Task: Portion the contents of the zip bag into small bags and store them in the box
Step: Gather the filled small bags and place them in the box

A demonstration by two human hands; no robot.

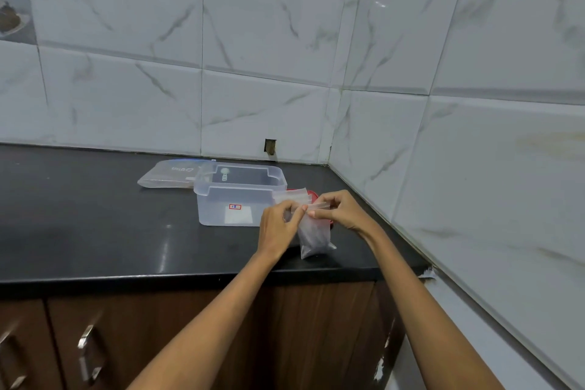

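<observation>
A small clear bag [313,234] with dark grainy contents hangs just above the black counter. My left hand [278,225] pinches its top edge from the left, and my right hand [340,209] pinches the same edge from the right. To the left stands the clear plastic box [234,199], open on top, with a small scoop inside and a white label on its front. The large zip bag [171,174] lies flat behind the box at its left. More small empty bags [292,195] lie on a red lid [313,195] behind my hands.
The black counter [95,231] ends in a corner of marble-patterned tiled walls at the right. Its front edge runs just below my hands. Wooden cabinet doors with metal handles [87,337] sit underneath. A small hole [270,146] shows in the back wall.
</observation>
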